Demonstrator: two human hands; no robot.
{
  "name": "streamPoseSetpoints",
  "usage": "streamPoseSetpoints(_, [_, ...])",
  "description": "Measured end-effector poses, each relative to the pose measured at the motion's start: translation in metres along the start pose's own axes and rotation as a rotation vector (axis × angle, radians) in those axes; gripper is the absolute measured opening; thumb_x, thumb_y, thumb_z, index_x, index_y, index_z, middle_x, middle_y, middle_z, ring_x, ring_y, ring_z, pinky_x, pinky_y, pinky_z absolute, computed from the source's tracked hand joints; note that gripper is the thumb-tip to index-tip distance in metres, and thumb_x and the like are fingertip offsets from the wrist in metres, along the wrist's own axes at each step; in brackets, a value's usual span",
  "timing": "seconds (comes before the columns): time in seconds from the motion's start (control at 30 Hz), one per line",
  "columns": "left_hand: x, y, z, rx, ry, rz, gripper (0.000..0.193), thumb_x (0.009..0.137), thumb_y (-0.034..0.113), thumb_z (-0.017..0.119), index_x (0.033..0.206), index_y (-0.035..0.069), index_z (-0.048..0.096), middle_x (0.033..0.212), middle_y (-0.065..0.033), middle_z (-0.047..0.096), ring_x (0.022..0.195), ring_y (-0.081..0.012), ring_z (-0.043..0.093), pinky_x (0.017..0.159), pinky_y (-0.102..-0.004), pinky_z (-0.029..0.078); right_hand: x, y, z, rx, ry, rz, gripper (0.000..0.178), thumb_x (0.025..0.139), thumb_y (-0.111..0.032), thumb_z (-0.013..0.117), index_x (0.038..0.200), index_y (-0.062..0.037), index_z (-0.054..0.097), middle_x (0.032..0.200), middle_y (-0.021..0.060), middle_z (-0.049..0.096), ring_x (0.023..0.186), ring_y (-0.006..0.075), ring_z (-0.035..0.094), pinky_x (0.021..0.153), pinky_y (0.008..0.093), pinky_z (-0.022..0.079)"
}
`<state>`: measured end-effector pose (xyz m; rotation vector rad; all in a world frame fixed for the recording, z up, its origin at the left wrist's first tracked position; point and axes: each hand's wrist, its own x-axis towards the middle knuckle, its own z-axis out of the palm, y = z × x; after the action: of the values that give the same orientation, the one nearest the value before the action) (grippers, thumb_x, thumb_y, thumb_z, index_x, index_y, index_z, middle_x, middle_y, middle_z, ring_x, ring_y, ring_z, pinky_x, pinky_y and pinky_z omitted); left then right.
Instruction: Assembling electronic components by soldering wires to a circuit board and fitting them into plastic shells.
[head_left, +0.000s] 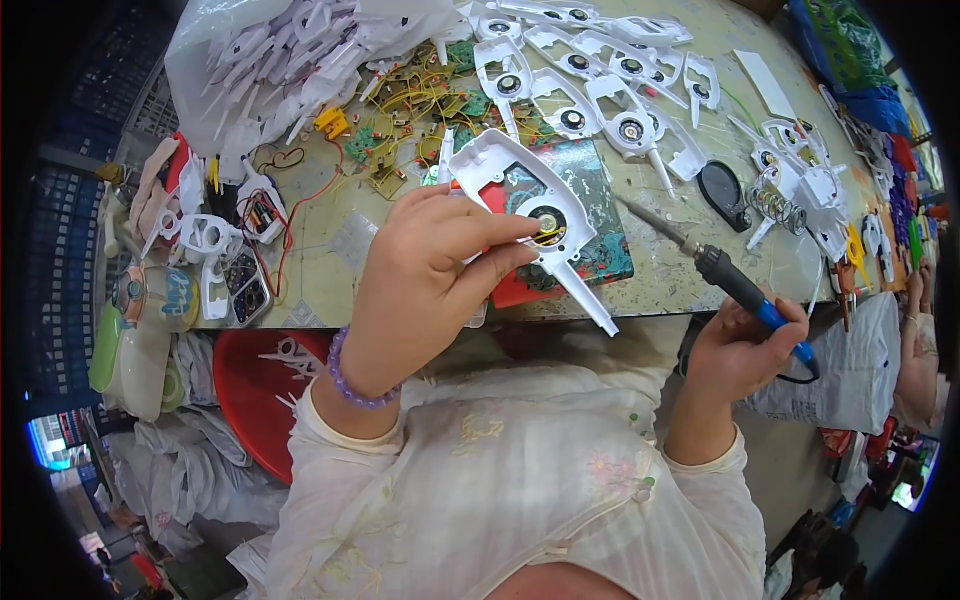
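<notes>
My left hand (425,265), a purple bead bracelet at its wrist, is closed on a white plastic shell (578,287) with a narrow handle. Thumb and forefinger come together at the round black speaker (549,218) set in it, where a bit of yellow wire shows. How the other fingers grip the shell is partly hidden. In my right hand (740,345) is a soldering iron (735,280) with a black and blue handle, its metal tip pointing up and left, apart from the shell. Below the shell lies a worn red and dark green board or book (610,215).
Several white shells with speakers (632,130) lie at the back. Circuit boards with yellow wires (400,130) are heaped beside a bag of white parts (290,60). At right are a wire coil stand (778,205) and a black oval ring (722,195). A red basin (250,390) stands below left.
</notes>
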<state>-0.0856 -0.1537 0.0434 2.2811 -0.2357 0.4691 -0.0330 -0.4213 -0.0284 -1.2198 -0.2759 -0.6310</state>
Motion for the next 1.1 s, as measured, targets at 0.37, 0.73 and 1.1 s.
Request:
streamPoseSetpoints(0.37, [0.000,0.018,0.027,0.167,0.086,-0.028,0.006,0.071,0.005,0.066,0.070,0.006,0.061,0.090,-0.0047,0.068,0.084,-0.0227,0.063,0.096,-0.0459,0.039,-0.038,0.005,0.038,0.108,-0.149,-0.102,0.044,0.094,-0.050,0.043,0.117,-0.0124,0.044,0.095,0.0142,0.057,0.075,0.0222,0.059,0.062,0.0393,0.056])
streamPoseSetpoints(0.73, [0.008,0.029,0.027,0.344,0.040,-0.049,0.007,0.068,0.003,0.065,0.066,0.004,0.058,0.083,-0.0044,0.066,0.080,-0.0237,0.062,0.094,-0.0454,0.042,0.021,-0.009,0.011,0.117,-0.422,-0.202,0.038,0.098,-0.043,0.038,0.107,-0.0065,0.044,0.080,0.0129,0.053,0.059,0.0205,0.057,0.049,0.0278,0.047])
streamPoseSetpoints(1.1, [0.012,0.028,0.027,0.338,0.002,0.001,0.005,0.068,0.001,0.063,0.068,0.001,0.058,0.075,-0.0106,0.057,0.071,-0.0301,0.057,0.089,-0.0457,0.043,0.038,-0.013,0.009,0.078,-0.580,-0.224,0.038,0.097,-0.042,0.044,0.098,-0.0034,0.048,0.066,0.0095,0.052,0.051,0.0175,0.049,0.045,0.0289,0.041])
